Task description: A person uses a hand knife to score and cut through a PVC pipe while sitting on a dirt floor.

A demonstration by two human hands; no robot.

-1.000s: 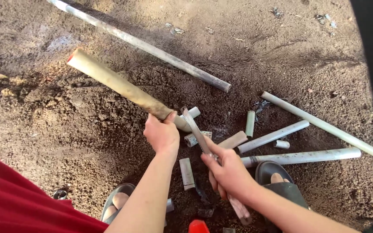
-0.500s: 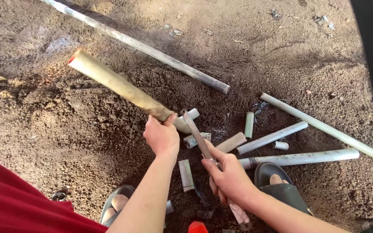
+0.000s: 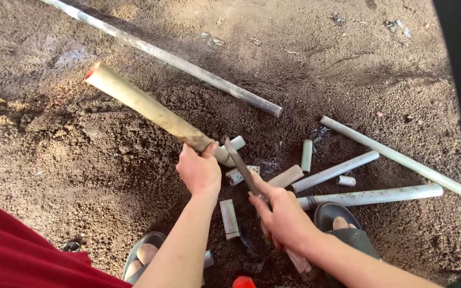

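My left hand [image 3: 199, 169] grips a thick, dirt-stained cream pipe [image 3: 145, 106] near its lower end. The pipe slants up to the left, its far end showing a red rim. My right hand [image 3: 283, 216] is closed on the handle of a thin saw blade [image 3: 238, 162]. The blade rests across the pipe just right of my left hand, beside the short white stub beyond it.
Bare brown soil lies all around. A long grey pipe [image 3: 188, 66] runs diagonally across the top. Several white pipe lengths [image 3: 372, 196] and short offcuts [image 3: 229, 217] lie scattered at right and between my sandalled feet [image 3: 340, 220]. Red cloth [image 3: 17, 250] fills the lower left.
My right hand and the blade have shifted slightly back and forth across the pipe. My left hand and the pipe have stayed in place.
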